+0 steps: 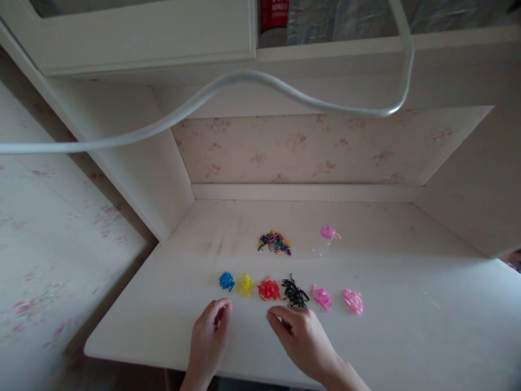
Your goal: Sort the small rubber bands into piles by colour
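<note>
Coloured strands (269,289) lie in six small piles, one colour each, in a row on the counter (138,320), just beyond the fingers of both hands.

Left hand (209,330): fingers curled closed, thumb and index tips brought together on the near side of the blue pile (226,281), slightly apart from it. Yellow pile (245,284) sits just beyond and to the right of these tips.

Right hand (304,334): fingers folded, thumb and index tips together, pointing left, on the near side of the red pile (266,290). Knuckles overlap the lower edge of the black pile (294,292) in this view; contact cannot be told. Whether either pinch holds a strand is too small to tell.

Right of the black pile: deeper pink pile (321,297), then paler pink pile (353,301), both well apart from the left hand.

Farther back: mixed-colour heap (275,243), behind the red pile. To its right, a pink item (328,232) with a clear part beside it; identity unclear.

Beyond: flowered wall panel (260,152). Above: cabinet (154,43). Pale cable (248,77) crosses the upper view.
</note>
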Tool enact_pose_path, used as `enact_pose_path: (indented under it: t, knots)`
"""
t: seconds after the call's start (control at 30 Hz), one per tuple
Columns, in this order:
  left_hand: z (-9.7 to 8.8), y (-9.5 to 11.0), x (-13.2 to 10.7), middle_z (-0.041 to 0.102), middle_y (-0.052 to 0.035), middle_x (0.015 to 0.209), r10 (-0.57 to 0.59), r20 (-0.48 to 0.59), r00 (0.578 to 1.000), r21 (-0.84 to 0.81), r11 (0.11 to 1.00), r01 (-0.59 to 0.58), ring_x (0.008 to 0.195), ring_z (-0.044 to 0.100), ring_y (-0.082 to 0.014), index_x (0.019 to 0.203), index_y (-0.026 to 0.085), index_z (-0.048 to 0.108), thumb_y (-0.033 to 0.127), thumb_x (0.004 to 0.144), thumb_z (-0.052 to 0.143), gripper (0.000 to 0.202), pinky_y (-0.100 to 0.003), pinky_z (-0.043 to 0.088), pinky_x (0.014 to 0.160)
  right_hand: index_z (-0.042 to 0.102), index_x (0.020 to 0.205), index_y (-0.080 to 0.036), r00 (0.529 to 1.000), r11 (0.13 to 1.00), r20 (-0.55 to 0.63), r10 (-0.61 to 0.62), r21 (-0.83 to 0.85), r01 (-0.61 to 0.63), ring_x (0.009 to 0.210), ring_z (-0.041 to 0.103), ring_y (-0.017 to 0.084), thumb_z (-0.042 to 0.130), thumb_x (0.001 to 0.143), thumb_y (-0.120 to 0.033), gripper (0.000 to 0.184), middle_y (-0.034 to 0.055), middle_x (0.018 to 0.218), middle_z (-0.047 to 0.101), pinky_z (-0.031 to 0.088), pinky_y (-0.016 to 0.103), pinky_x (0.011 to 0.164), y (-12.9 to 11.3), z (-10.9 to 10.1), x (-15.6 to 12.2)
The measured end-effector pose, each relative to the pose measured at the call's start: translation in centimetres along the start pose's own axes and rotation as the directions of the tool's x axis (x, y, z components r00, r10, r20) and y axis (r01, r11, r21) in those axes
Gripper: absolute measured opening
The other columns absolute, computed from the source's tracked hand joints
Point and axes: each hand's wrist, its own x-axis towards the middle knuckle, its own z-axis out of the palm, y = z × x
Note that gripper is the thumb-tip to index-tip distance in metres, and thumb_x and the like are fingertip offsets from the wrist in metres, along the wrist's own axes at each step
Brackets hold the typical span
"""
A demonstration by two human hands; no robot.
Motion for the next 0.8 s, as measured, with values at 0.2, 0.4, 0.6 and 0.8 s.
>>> enact_pose_path:
  t: [0.2, 0.4, 0.6, 0.8]
  knots:
    - [-1.1, 2.0, 1.4, 0.071, -0.0051, 0.086, -0.007, 0.014, 1.0, -0.011, 1.0, 0.007, 0.069, 0.065, -0.0153, 0.096, 0.018, 0.067, 0.046, 0.085, 0.049, 0.035, -0.023, 0.051, 0.062, 0.073, 0.081, -0.021, 0.929, 0.958, -0.274, 0.249, 0.21, -0.195, 0.048, 0.054, 0.01, 0.044, 0.087, -0.052, 0.043, 0.0001, 0.055, 0.062, 0.042, 0.015, 0.051, 5.9, -0.7, -7.0]
    - [-0.1, 7.6, 6.6, 0.071, -0.0026, 0.087, 0.194, 0.225, 0.955, 0.176, 0.956, -0.235, 0.077, 0.064, -0.0138, 0.088, 0.022, 0.068, 0.04, 0.087, 0.044, 0.03, -0.022, 0.048, 0.07, 0.075, 0.08, -0.019, 0.735, 0.861, -0.45, 0.507, 0.232, -0.453, 0.056, 0.064, 0.012, 0.056, 0.072, -0.061, 0.047, 0.0013, 0.065, 0.07, 0.047, 0.011, 0.052, 12.8, -3.1, -11.1]
    - [3.8, 9.7, 11.6, 0.072, -0.0024, 0.089, 0.127, 0.373, 0.919, 0.421, 0.86, -0.29, 0.08, 0.064, -0.0148, 0.085, 0.024, 0.07, 0.032, 0.084, 0.047, 0.023, -0.023, 0.044, 0.073, 0.074, 0.083, -0.021, 0.742, 0.86, -0.439, 0.506, 0.192, -0.473, 0.055, 0.064, 0.011, 0.051, 0.077, -0.061, 0.047, 0.0004, 0.065, 0.07, 0.047, 0.011, 0.051, 13.3, -3.3, -10.7]
    - [5.8, 8.5, 15.4, 0.07, -0.0048, 0.097, 0.057, 0.356, 0.933, 0.533, 0.807, -0.253, 0.086, 0.064, -0.0173, 0.086, 0.025, 0.07, 0.029, 0.083, 0.048, 0.023, -0.025, 0.043, 0.074, 0.074, 0.087, -0.027, 0.812, 0.907, -0.441, 0.382, 0.011, -0.42, 0.051, 0.062, 0.011, 0.045, 0.081, -0.061, 0.045, 0.0005, 0.064, 0.068, 0.046, 0.015, 0.049, 13.9, -1.9, -11.2]
